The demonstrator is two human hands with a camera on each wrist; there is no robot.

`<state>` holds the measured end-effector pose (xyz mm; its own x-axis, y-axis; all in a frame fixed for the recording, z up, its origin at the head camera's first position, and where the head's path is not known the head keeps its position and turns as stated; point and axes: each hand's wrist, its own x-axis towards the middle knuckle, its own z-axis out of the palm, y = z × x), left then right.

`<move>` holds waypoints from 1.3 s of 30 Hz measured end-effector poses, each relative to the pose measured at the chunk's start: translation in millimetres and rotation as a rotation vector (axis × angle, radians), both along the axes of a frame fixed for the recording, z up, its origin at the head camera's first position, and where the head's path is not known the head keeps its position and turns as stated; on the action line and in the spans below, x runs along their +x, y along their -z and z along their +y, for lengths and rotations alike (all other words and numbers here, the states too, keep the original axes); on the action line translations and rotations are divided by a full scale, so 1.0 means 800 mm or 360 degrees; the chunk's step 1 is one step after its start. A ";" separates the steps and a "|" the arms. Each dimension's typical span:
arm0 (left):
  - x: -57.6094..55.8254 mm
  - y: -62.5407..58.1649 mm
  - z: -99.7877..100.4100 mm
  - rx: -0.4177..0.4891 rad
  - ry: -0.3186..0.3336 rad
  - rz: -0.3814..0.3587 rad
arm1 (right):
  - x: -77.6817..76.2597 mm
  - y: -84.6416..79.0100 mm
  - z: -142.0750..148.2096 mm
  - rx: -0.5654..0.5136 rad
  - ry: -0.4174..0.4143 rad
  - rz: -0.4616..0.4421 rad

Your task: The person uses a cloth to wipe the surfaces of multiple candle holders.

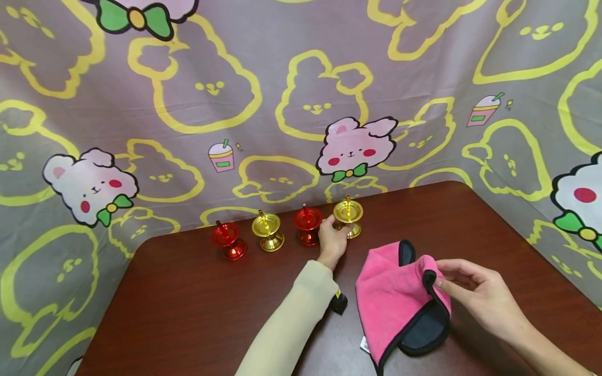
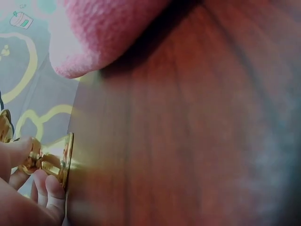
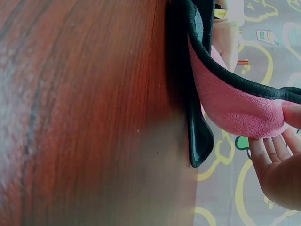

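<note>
My left hand (image 1: 332,239) grips the gold candle holder (image 1: 349,211) at the right end of a row. In the left wrist view, fingers and thumb close round the stem of this gold holder (image 2: 52,157), above its flared base, which stands on the table or very near it. My right hand (image 1: 486,300) pinches the upper right edge of a pink cloth (image 1: 390,292) with black trim and a dark underside. The cloth is partly lifted and folded over. In the right wrist view, the pink cloth (image 3: 235,110) curves up from the table between thumb and fingers.
Left of the held one stand a red candle holder (image 1: 308,222), a gold candle holder (image 1: 267,230) and another red candle holder (image 1: 228,240) along the table's back edge. A patterned curtain (image 1: 277,68) hangs behind the brown table (image 1: 197,308). A small black item (image 1: 338,304) shows by the left sleeve.
</note>
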<state>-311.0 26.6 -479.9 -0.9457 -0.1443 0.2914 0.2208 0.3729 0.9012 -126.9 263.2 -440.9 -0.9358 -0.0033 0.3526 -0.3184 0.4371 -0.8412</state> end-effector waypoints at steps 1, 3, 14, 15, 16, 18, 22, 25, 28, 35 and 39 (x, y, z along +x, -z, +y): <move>0.001 0.001 -0.001 0.0002 0.0003 0.0013 | 0.000 0.000 -0.001 -0.0001 -0.0005 0.0002; 0.004 0.001 -0.002 0.0003 0.0014 0.0023 | -0.002 0.000 -0.002 0.0000 -0.0005 0.0004; 0.041 -0.007 -0.023 -0.0034 0.0240 0.0041 | -0.012 -0.007 -0.011 -0.0002 0.0039 0.0057; 0.046 -0.010 -0.029 -0.0055 0.0275 0.0041 | -0.014 -0.008 -0.012 -0.0008 0.0039 0.0063; 0.051 -0.013 -0.034 -0.0077 0.0309 0.0041 | -0.016 -0.010 -0.014 -0.0011 0.0039 0.0069; 0.062 -0.018 -0.047 -0.0123 0.0384 0.0057 | -0.019 -0.014 -0.019 -0.0030 0.0032 0.0083; 0.085 -0.031 -0.075 -0.0113 0.0527 0.0045 | -0.026 -0.022 -0.031 -0.0105 -0.0011 0.0093; 0.103 -0.041 -0.095 -0.0058 0.0624 -0.0021 | -0.032 -0.028 -0.042 -0.0189 -0.0042 0.0075; 0.122 -0.050 -0.111 0.0014 0.0743 -0.0087 | -0.037 -0.031 -0.054 -0.0253 -0.0049 0.0049; 0.160 -0.060 -0.133 0.0117 0.0969 -0.0184 | -0.052 -0.035 -0.083 -0.0411 -0.0141 0.0025; 0.174 -0.057 -0.140 0.0096 0.0976 -0.0227 | -0.059 -0.034 -0.100 -0.0430 -0.0242 0.0011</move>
<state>-171.5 -85.7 -434.2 -0.8906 0.4238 0.1646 0.2544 0.1645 0.9530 -173.9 183.1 -413.9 -0.9294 -0.0482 0.3659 -0.3690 0.1446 -0.9181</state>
